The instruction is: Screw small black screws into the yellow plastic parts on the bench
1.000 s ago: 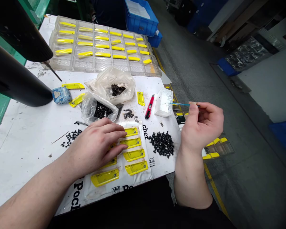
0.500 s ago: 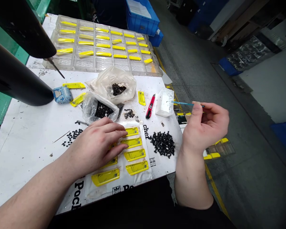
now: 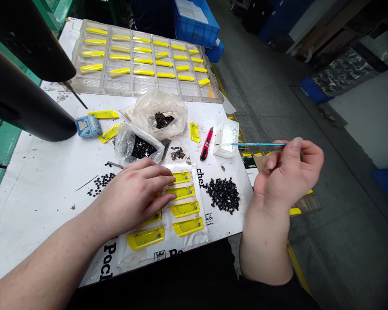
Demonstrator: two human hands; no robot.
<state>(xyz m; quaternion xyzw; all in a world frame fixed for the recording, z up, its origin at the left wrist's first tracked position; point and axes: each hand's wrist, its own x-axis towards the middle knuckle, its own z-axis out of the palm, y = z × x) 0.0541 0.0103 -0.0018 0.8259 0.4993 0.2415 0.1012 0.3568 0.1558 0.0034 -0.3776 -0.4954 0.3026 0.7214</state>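
My right hand (image 3: 287, 172) is raised at the table's right edge, pinching a slim blue stick (image 3: 258, 144) with a fine tip, like a small paintbrush. That tip lies over or in front of a whitish translucent block-shaped container (image 3: 226, 133); whether it touches is unclear. My left hand (image 3: 142, 187) rests, fingers stretched, over rows of yellow plastic shells (image 3: 185, 209), its fingertips at the upper ones. It hides part of the left row. Another yellow shell (image 3: 145, 238) lies below it. Right of the rows is a heap of small black parts (image 3: 223, 194).
A red utility knife (image 3: 207, 144) lies beside the container. Two plastic bags (image 3: 177, 114) hold small dark parts. A clear compartment tray (image 3: 142, 82) with yellow pieces spans the back. At left stands a black machine column (image 3: 29, 99) with a thin pointed bit (image 3: 76, 95).
My right hand has moved right, drawing the blue stick back so that more of its length and its fine tip show. My left hand stays over the yellow shells. The view has shifted slightly.
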